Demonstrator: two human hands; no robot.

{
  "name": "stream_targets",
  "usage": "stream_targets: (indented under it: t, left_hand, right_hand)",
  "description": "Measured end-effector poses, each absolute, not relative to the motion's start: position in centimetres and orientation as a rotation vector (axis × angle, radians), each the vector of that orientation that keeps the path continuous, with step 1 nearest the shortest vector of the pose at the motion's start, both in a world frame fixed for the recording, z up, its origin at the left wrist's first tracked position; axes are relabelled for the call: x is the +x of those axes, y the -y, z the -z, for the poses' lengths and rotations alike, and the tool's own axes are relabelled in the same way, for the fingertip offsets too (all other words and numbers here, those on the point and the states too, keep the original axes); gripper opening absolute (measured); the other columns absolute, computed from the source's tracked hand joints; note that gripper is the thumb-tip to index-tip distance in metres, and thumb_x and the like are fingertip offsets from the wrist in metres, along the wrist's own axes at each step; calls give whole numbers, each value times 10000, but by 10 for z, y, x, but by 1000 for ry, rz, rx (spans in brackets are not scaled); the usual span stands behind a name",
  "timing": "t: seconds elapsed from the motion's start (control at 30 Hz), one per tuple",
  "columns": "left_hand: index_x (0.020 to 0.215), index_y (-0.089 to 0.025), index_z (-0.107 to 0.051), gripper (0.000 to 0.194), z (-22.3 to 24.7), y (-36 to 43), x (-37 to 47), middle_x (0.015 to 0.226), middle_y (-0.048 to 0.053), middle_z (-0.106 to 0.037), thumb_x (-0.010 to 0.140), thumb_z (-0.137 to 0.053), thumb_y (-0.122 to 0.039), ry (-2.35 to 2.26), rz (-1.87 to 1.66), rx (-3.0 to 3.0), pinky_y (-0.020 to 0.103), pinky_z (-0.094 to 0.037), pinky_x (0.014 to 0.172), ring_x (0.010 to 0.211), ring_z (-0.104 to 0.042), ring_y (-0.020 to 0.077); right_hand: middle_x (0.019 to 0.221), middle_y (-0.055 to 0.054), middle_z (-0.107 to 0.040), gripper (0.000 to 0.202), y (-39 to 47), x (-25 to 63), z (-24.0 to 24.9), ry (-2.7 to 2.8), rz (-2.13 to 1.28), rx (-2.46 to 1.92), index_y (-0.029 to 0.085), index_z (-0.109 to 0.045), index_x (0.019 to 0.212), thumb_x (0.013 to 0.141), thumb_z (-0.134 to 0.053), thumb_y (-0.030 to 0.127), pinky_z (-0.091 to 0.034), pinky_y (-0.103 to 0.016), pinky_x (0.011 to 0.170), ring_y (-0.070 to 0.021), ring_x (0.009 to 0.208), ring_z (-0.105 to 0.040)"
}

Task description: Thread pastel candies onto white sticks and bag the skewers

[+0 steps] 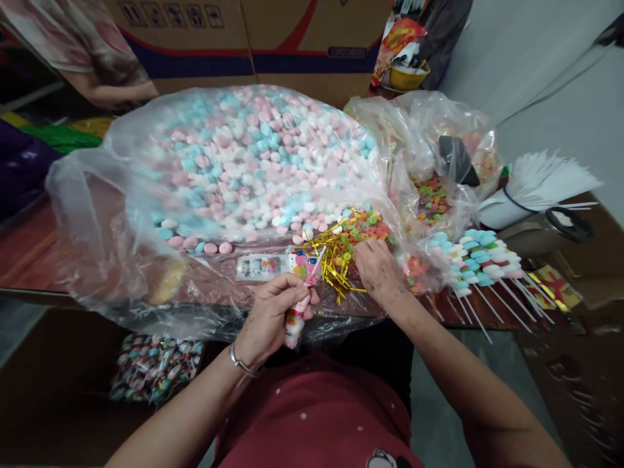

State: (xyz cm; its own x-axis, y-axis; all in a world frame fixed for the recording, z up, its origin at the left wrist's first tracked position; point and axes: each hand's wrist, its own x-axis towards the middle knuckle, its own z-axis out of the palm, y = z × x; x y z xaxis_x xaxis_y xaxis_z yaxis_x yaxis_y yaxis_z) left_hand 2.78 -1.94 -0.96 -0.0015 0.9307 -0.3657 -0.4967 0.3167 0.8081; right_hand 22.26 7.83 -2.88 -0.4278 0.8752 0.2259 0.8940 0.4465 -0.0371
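Observation:
My left hand is closed round a small printed candy packet, with a white stick rising from its top. My right hand is beside the gold twist ties, at the front of a pile of colourful ring candies; its fingertips are bent down and what they hold, if anything, is hidden. Flat printed wrappers lie behind my left hand. A big clear bag of pink, blue and white candies spreads over the table behind both hands.
Candy skewers on white sticks lie at the right, near a container of white sticks. An open box at lower left holds packed candies. A large carton stands behind; another person's arm shows at upper left.

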Motion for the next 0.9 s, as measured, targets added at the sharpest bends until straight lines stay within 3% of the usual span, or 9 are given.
stream_targets:
  t: [0.1, 0.2, 0.3, 0.4, 0.67, 0.77, 0.83, 0.9]
  left_hand:
    - [650, -135, -573, 190, 10, 15, 31, 654, 30, -689, 670, -741, -221, -988, -1194, 504, 164, -410, 451, 466, -557, 78]
    - [666, -137, -573, 185, 9, 9, 38, 650, 31, -689, 666, -739, -217, -909, -1169, 479, 172, -411, 444, 454, -562, 86]
    - [670, -133, -578, 174, 9, 5, 46, 628, 33, -683, 670, -729, -219, -852, -1143, 477, 173, -403, 430, 437, -559, 91]
    - [662, -123, -581, 178, 11, 5, 50, 610, 36, -677, 672, -726, -225, -861, -1136, 482, 169, -404, 428, 427, -555, 85]
    - [746, -146, -570, 211, 14, 13, 57, 591, 4, -665, 654, -740, -229, -951, -1280, 433, 166, -431, 435, 422, -557, 80]
    - [713, -144, -579, 194, 13, 12, 60, 558, -15, -638, 629, -737, -220, -1006, -1333, 413, 158, -411, 406, 396, -537, 71]
    - [643, -139, -561, 182, 13, 8, 59, 526, -19, -609, 633, -725, -220, -1048, -1313, 434, 152, -394, 387, 383, -525, 66]
    - [590, -151, -511, 206, 12, 3, 55, 467, -44, -551, 648, -703, -198, -1036, -1265, 470, 159, -404, 384, 374, -519, 73]
  right_hand:
    - [790, -91, -621, 254, -78, 226, 21, 2275, -29, -1549, 149, -598, 850, 936, -359, 157, -399, -313, 691, -218, 770, -544]
    - [725, -13, -588, 179, -64, 218, 13, 2072, -480, -1386, 186, -579, 857, 921, -414, 217, -403, -263, 622, -154, 656, -529]
    - [689, 37, -578, 123, -43, 204, 7, 1936, -962, -1139, 212, -573, 836, 892, -463, 219, -421, -227, 621, -114, 632, -538]
    - [632, 49, -566, 145, -29, 195, 5, 1873, -1146, -1021, 206, -581, 782, 879, -475, 191, -428, -236, 661, -106, 623, -540]
    - [656, 24, -589, 239, -27, 197, 9, 2042, -956, -1076, 183, -574, 682, 901, -479, 177, -420, -228, 634, -105, 637, -550]
    - [688, -16, -593, 231, -24, 199, 11, 2289, -409, -974, 171, -617, 759, 924, -456, 163, -413, -254, 633, -129, 655, -548]
    - [708, -44, -619, 179, -25, 202, 9, 2430, 61, -758, 156, -649, 845, 919, -486, 147, -416, -289, 667, -159, 695, -548]
    - [796, -72, -668, 133, -31, 208, 7, 2489, 322, -460, 144, -655, 963, 901, -538, 140, -437, -324, 714, -185, 752, -565]
